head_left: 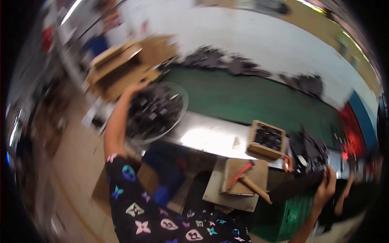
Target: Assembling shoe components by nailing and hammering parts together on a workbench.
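My left hand reaches to the far rim of a round clear tub, beside an open cardboard box. Many small black pieces fill the tub. Blur smears the fingers of this hand, so any hold is unclear. Out at the right, my right hand is closed on the edge of a dark, flat, cloth-like piece. Between my arms, a hammer with a red head and wooden handle lies across a tan block on a pale board.
A wooden box of small dark parts stands on the metal bench edge, with orange-handled scissors nearby. Dark piles line the wall behind the green worktop. A green crate sits low right; another person's arm shows beyond.
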The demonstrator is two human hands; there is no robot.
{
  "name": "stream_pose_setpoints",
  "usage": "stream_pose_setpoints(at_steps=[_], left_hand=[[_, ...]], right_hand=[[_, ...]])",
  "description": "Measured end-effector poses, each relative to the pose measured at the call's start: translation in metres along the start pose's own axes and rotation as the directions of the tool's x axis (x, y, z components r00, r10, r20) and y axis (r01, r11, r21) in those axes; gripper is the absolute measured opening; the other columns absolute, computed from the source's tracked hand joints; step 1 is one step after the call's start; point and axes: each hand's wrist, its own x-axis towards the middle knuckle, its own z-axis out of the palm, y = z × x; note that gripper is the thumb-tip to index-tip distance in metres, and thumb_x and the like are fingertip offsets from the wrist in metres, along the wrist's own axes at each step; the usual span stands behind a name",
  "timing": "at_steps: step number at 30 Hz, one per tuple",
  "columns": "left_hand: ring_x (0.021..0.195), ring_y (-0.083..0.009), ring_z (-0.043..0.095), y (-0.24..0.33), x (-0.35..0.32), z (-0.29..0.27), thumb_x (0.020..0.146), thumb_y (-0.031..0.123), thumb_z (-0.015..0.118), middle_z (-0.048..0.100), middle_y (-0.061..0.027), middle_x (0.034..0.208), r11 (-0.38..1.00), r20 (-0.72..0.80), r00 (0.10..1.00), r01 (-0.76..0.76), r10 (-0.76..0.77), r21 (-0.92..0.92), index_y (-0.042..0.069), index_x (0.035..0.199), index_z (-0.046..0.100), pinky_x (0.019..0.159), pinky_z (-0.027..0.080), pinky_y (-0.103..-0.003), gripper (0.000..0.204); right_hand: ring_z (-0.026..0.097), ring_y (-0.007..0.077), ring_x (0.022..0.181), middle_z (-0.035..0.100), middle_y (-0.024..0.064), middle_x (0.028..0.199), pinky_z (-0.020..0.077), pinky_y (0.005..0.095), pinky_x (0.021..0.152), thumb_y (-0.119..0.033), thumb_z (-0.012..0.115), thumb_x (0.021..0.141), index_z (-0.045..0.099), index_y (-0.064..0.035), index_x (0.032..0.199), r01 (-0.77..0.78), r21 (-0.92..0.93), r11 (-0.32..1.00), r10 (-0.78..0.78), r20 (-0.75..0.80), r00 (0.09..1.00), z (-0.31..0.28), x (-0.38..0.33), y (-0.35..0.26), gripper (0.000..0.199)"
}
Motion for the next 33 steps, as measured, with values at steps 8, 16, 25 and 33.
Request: stream_pose_setpoints(at_steps=[8, 16, 25, 33], left_hand=[[0.125, -0.0316, 0.053, 0.389, -0.252, 0.021, 0.093, 0.041, 0.066, 0.054, -0.0213, 0.135, 0.726, 0.487, 0.778, 0.058, 0.397, -0.685, 0.003, 0.137, 0.05, 0.107, 0.039, -0.038, 0.06], [0.093, -0.0325, 0.072, 0.433, -0.336, 0.109, 0.099, 0.013, 0.058, 0.062, -0.0226, 0.122, -0.098, 0.489, 0.836, 0.524, 0.25, -0.846, 0.001, 0.139, 0.037, 0.081, 0.058, -0.036, 0.046], [0.139, -0.0457, 0.035, 0.444, -0.324, 0.226, 0.087, 0.03, 0.075, 0.033, -0.0336, 0.148, 0.978, 0.147, 0.975, -0.144, 0.166, -0.152, 0.001, 0.153, 0.018, 0.108, 0.032, -0.061, 0.092], [0.091, -0.0356, 0.062, 0.511, -0.187, 0.233, 0.095, 0.008, 0.057, 0.065, -0.0173, 0.094, 0.678, -0.15, 0.832, -0.527, 0.534, -0.512, 0.004, 0.11, 0.066, 0.077, 0.049, -0.042, 0.017]], right_hand=[[0.066, 0.028, 0.102, 0.064, 0.0196, 0.121, 0.0544, 0.0329, 0.085, 0.008, 0.062, 0.086, 0.064, 0.0011, 0.121, 0.362, 0.516, 0.776, -0.503, 0.162, 0.849, 0.097, 0.003, -0.147, 0.035], [0.042, 0.0397, 0.132, 0.02, 0.0252, 0.16, 0.0367, 0.0483, 0.104, -0.051, 0.077, 0.071, 0.028, -0.0005, 0.152, 0.145, -0.221, 0.964, 0.042, 0.668, 0.743, 0.137, -0.128, -0.122, 0.107], [0.055, 0.0221, 0.047, 0.055, 0.0063, 0.056, 0.044, 0.0365, 0.049, -0.025, 0.071, 0.09, 0.064, -0.0002, 0.088, -0.611, -0.047, 0.79, 0.575, 0.404, 0.712, 0.074, -0.193, -0.056, 0.026], [0.036, 0.0068, 0.038, 0.04, -0.0022, 0.051, 0.0329, 0.0241, 0.037, -0.018, 0.061, 0.098, 0.059, 0.0019, 0.099, -0.787, 0.61, 0.091, 0.826, 0.395, 0.401, 0.005, -0.198, -0.086, 0.02]])
